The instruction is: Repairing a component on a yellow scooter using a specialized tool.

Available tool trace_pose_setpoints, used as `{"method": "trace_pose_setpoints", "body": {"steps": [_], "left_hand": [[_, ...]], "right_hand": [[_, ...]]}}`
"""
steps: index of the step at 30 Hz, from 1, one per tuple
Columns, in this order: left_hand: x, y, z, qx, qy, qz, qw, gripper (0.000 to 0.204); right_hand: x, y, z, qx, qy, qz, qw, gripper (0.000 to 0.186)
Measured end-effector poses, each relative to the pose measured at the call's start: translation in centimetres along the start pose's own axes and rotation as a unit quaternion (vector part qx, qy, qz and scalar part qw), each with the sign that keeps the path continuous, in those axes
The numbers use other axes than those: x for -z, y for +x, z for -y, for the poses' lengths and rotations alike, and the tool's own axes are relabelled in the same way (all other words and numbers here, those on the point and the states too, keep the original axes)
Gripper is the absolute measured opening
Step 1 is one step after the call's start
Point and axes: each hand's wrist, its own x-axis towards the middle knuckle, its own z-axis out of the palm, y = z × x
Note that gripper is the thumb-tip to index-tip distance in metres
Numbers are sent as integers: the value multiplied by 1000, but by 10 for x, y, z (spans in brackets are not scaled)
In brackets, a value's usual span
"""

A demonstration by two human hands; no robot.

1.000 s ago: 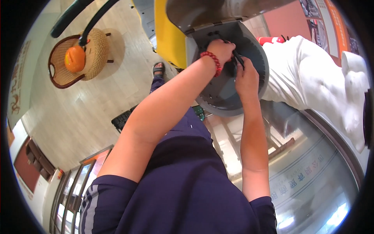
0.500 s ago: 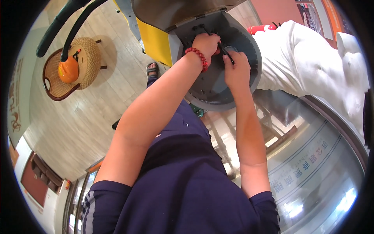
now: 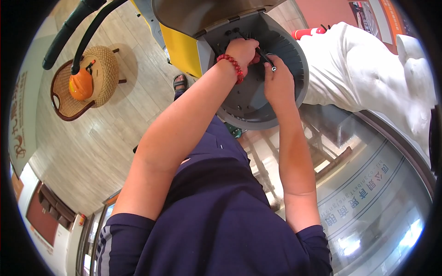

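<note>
A thin black rod (image 3: 266,58) with a small silvery round end runs between my two hands, over the mouth of a round grey tub (image 3: 246,123). My left hand (image 3: 243,49), with a red bead bracelet at the wrist, is closed around its upper part; something small and red shows by the fingers. My right hand (image 3: 280,78) lies close against the silvery end, its thumb up and the other fingers mostly hidden; whether it grips the rod does not show. Small dark knobs (image 3: 232,32) sit on the tub's inner back wall, and dark spots dot its inside.
The tub's hinged brown-grey lid (image 3: 202,16) stands raised, beside a yellow panel (image 3: 182,48). White cloth (image 3: 350,69) bulges at the right, near a red cylinder (image 3: 307,33). A glass-topped case (image 3: 363,198) lies lower right. A wicker chair (image 3: 108,69) holds an orange bag-like thing (image 3: 81,85).
The rod's lower end has shifted slightly, and its silvery round tip now faces me. My right hand has turned a little at the rod; my left keeps nearly the same place.
</note>
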Motion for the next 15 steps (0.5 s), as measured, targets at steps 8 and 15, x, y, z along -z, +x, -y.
{"method": "trace_pose_setpoints", "body": {"steps": [8, 15], "left_hand": [[-2, -2, 0, -14, 4, -11, 1000, 9], [-2, -2, -2, 1, 6, 11, 1000, 9]], "right_hand": [[8, -1, 4, -283, 476, 58, 831, 29], [-3, 0, -2, 61, -8, -21, 998, 28]]}}
